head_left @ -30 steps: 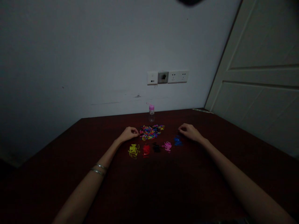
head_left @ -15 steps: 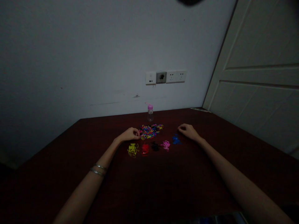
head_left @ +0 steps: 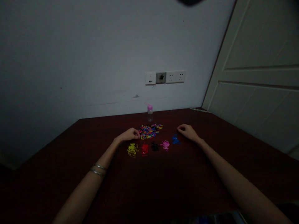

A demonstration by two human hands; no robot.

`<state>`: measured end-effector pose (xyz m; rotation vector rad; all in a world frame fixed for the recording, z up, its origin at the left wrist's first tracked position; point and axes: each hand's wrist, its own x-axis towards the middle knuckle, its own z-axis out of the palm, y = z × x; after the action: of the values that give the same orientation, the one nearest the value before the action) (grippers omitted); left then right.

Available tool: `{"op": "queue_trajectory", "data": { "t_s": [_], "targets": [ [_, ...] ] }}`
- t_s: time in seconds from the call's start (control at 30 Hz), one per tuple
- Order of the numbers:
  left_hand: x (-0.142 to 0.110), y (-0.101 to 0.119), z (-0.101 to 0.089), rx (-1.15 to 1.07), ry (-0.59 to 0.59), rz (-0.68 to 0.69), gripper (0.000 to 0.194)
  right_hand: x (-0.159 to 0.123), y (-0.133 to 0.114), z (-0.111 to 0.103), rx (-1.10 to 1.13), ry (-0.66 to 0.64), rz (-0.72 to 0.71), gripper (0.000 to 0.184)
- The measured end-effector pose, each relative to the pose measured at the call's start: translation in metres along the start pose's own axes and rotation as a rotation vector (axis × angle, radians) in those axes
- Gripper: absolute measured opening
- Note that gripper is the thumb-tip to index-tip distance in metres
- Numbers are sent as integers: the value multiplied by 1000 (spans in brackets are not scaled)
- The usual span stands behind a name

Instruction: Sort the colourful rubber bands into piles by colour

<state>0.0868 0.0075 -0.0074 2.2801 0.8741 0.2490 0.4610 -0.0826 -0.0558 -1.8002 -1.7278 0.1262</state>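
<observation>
Small rubber bands of mixed colours lie in a loose pile (head_left: 149, 132) on the dark red table. My left hand (head_left: 130, 134) rests at the pile's left edge, its fingers curled in and closed; anything between the fingertips is too small to make out. Nearer to me is a row of sorted heaps: yellow bands (head_left: 132, 150), red bands (head_left: 144, 148), black bands (head_left: 154, 146), pink bands (head_left: 165, 145) and blue bands (head_left: 176, 139). My right hand (head_left: 187, 131) lies just beyond the blue heap, thumb and fingers drawn together, with nothing visible in them.
Behind the mixed pile stands a small clear bottle (head_left: 149, 115) with a pink cap. The table (head_left: 163, 183) meets a pale wall with a row of sockets (head_left: 165, 77). A white panelled door (head_left: 257, 71) is on the right.
The view has shifted very slightly. Both hands and the heaps of bands stay in place.
</observation>
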Motion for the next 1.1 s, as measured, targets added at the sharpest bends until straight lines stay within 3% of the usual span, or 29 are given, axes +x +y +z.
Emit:
{"op": "queue_trajectory", "data": {
  "t_s": [0.17,0.33,0.47,0.6,0.87,1.1],
  "targets": [
    [-3,4,-8,-66,53,14,16,0,-1,0,2,-3,7,22],
    [-7,24,-17,-118,145,26,14,0,-1,0,-5,3,28,21],
    [-1,40,-13,-119,144,69,14,-1,-2,0,-10,7,36,21],
    [20,59,5,-98,94,174,15,-1,-3,0,12,12,21,21],
    [71,115,69,-29,65,263,16,-1,-6,-2,26,8,18,21],
    [86,135,87,77,-18,238,17,-2,-10,-2,26,24,12,21]
  ]
}}
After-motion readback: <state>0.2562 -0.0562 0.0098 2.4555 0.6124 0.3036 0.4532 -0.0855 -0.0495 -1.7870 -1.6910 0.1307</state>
